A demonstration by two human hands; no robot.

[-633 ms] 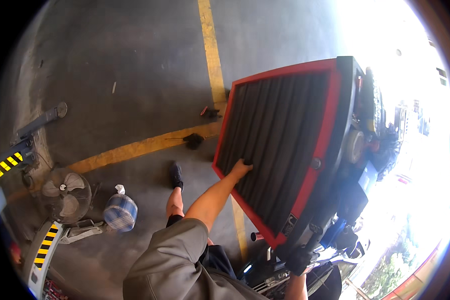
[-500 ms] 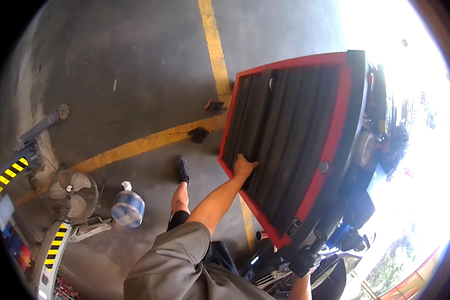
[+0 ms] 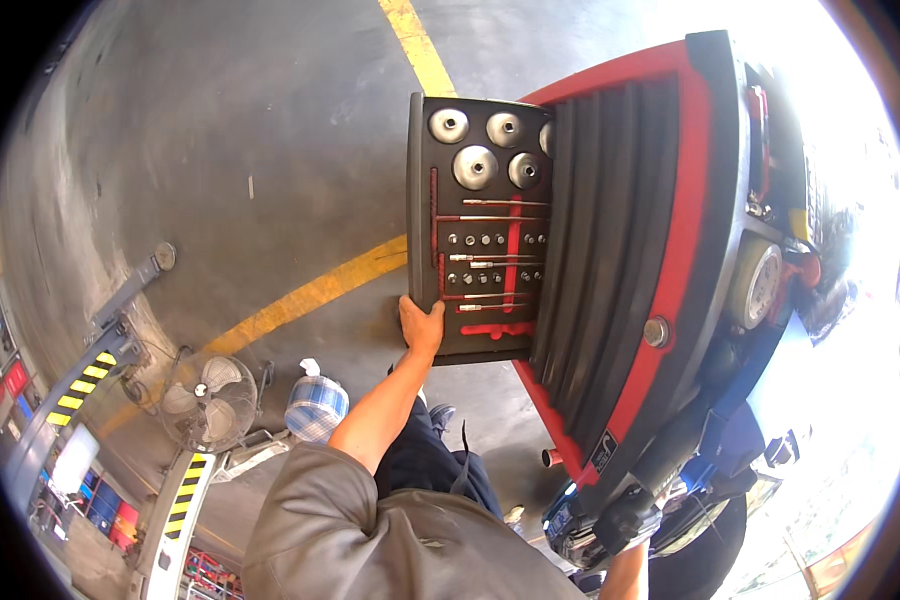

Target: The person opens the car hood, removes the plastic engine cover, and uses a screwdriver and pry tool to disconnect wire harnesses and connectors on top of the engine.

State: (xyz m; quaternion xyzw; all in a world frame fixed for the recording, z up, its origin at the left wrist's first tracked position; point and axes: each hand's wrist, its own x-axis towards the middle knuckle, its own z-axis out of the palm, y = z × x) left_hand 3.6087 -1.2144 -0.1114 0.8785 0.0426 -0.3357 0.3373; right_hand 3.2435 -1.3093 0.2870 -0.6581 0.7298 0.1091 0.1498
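Note:
A red and black tool cabinet (image 3: 686,170) stands to my right with one drawer (image 3: 416,200) pulled out. My left hand (image 3: 422,325) is closed on the drawer's dark front edge, near its lower corner. In the drawer's black foam sit round silver cup-shaped filter wrenches (image 3: 475,167), rows of small sockets (image 3: 485,240) and thin long-shafted tools (image 3: 490,217). Several red recesses (image 3: 498,330) show in the foam. My right hand (image 3: 630,518), dark as if gloved, is at the cabinet's near right corner, closed around something black that I cannot make out.
A metal fan (image 3: 208,402) and a blue plaid round container (image 3: 317,405) stand on the floor at left. Beside them are lift arms (image 3: 182,510) with yellow-black stripes. Yellow lines (image 3: 320,285) cross the floor. A pale round object (image 3: 765,283) sits along the cabinet's right side.
My left hand has moved left, drawing the drawer out of the cabinet and exposing the tools inside. My right hand stays near the cabinet's corner. The view has shifted.

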